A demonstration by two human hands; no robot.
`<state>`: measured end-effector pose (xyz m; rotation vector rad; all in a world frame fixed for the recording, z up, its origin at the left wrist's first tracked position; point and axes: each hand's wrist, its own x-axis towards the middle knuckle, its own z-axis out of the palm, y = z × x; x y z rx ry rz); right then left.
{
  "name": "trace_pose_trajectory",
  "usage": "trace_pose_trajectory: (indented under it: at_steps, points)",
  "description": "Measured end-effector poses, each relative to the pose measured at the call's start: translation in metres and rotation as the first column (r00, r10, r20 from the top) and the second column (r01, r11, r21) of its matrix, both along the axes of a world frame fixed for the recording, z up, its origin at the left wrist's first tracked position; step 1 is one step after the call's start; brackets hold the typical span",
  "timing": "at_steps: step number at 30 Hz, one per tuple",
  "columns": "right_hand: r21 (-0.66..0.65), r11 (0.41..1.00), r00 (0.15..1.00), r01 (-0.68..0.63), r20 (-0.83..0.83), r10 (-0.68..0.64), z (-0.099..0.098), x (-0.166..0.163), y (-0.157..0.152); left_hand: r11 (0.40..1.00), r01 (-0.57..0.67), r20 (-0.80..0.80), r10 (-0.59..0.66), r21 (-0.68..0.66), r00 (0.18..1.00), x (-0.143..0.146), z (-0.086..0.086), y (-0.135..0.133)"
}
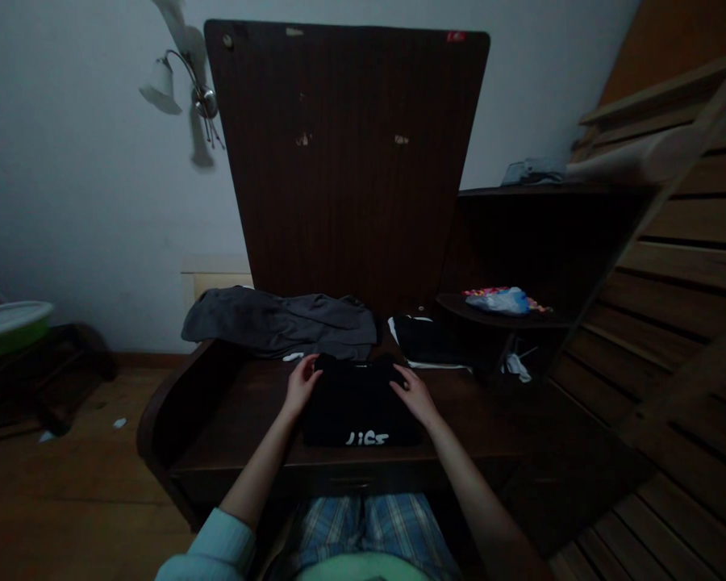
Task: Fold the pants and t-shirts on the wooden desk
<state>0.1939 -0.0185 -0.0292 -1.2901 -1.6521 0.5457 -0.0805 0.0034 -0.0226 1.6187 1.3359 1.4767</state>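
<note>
A folded black garment point(360, 407) with white lettering near its front edge lies on the dark wooden dresser top point(242, 424). My left hand point(302, 384) grips its far left corner, thumb and fingers closed on the cloth. At the far right corner, my right hand point(414, 391) holds the fabric in the same way. Dim light hides the garment's folds and exact kind. Just behind it is a crumpled dark grey cloth point(284, 319). To the right of my right hand rests a stack of folded black and white clothes point(429, 340).
A tall dark panel point(351, 161) rises behind the dresser. On the right, a low shelf point(508, 321) bears a plastic bag point(501, 301), beside a slatted wooden frame point(678, 298). A wall lamp point(163, 87) and a green basin point(12, 331) are at the left.
</note>
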Motion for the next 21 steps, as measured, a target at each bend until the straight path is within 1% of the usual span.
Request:
trace_pose_trajectory:
  at_steps: [2,4,6,8,10,12,15,18,21]
  points:
    - [-0.004,1.000,0.999,-0.015,0.035,0.015,-0.001,0.000,0.001,0.999,0.012,-0.064,-0.015,-0.037,0.998,0.000,-0.002,0.000]
    - [-0.002,0.999,0.997,-0.040,0.059,0.040,-0.004,0.001,0.002,0.996,0.058,-0.110,-0.064,-0.062,0.992,0.000,-0.004,0.000]
    - [-0.003,0.999,0.997,-0.033,0.069,0.033,-0.006,0.001,0.003,0.993,0.102,-0.147,-0.110,-0.066,0.983,0.001,-0.005,0.000]
    - [-0.013,1.000,0.998,-0.006,0.069,0.007,-0.008,0.001,0.004,0.993,0.109,-0.191,-0.116,-0.046,0.975,0.001,-0.004,-0.001]
    - [-0.015,1.000,0.998,0.008,0.060,-0.007,-0.009,0.000,0.005,0.997,0.079,-0.231,-0.083,-0.026,0.969,0.002,-0.002,-0.002]
    - [-0.011,1.000,0.999,0.011,0.051,-0.011,-0.010,0.000,0.006,0.999,0.021,-0.248,-0.029,-0.034,0.968,0.002,0.000,-0.002]
    - [0.007,1.000,0.999,0.020,0.036,-0.020,-0.008,0.000,0.006,0.997,-0.047,-0.249,0.029,-0.069,0.968,0.002,0.002,-0.004]
    - [0.025,0.999,0.999,0.029,0.012,-0.029,-0.007,0.001,0.004,0.993,-0.074,-0.238,0.051,-0.088,0.970,0.003,0.007,-0.008]
    - [0.002,0.999,0.999,0.045,-0.005,-0.045,-0.005,0.002,0.003,0.977,-0.139,-0.226,0.101,-0.160,0.969,0.004,0.015,-0.014]
